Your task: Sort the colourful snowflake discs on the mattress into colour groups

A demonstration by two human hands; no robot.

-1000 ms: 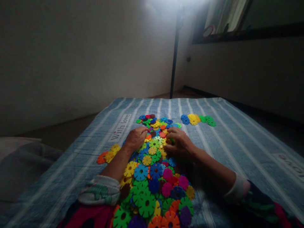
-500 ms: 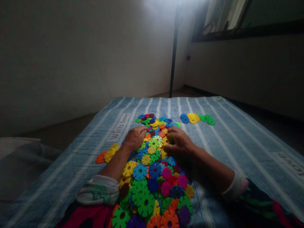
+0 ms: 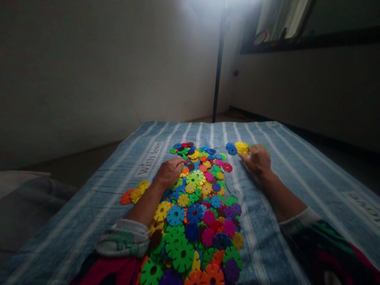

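A long heap of colourful notched plastic discs (image 3: 195, 213), flower-shaped linking pieces, runs down the middle of the striped cloth. Along its left side rests my left hand (image 3: 171, 173), fingers curled and closed; whatever they hold is hidden. My right hand (image 3: 259, 160) is at a small separate group on the right, its thumb and fingers bent together beside the yellow discs (image 3: 242, 148). What those fingers hold, if anything, I cannot make out. Blue discs (image 3: 231, 149) lie left of the yellow ones, and green discs are mostly covered by this hand.
Orange discs (image 3: 127, 196) and yellow discs (image 3: 139, 190) lie apart, left of my left forearm. Blue-and-white striped cloth (image 3: 109, 198) covers the table. A dark pole (image 3: 218, 75) stands beyond the far edge, near a window (image 3: 279, 19). Pale fabric (image 3: 23, 198) is at the left.
My right hand has left the heap's right side and moved right and away to the separate yellow and green discs, uncovering pieces it hid. My left hand has stayed put.
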